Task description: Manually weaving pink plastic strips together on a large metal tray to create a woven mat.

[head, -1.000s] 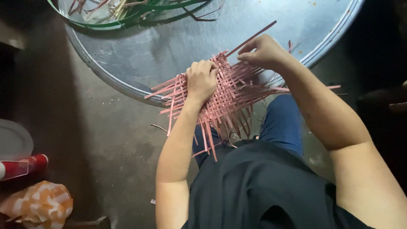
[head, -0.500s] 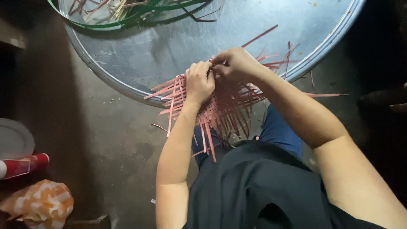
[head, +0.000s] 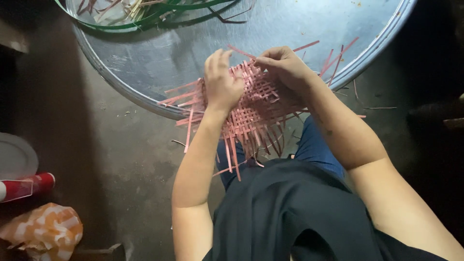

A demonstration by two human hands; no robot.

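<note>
Pink strips form a woven mat (head: 251, 108) lying across the person's lap and the rim of a round metal tray (head: 159, 58). Left hand (head: 221, 79) presses flat, fingers spread. Right hand (head: 285, 67) pinches one strip.

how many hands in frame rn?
2. The left hand lies flat on the pink woven mat, on its left part. The right hand pinches a strip at the mat's top edge. No other person's hands show.

Matt pink woven strip mat (head: 251, 108); scuffed, dully shining metal tray (head: 159, 58) beneath; glossy green strips (head: 145, 19) far left; rough, dusty floor (head: 111, 154).
</note>
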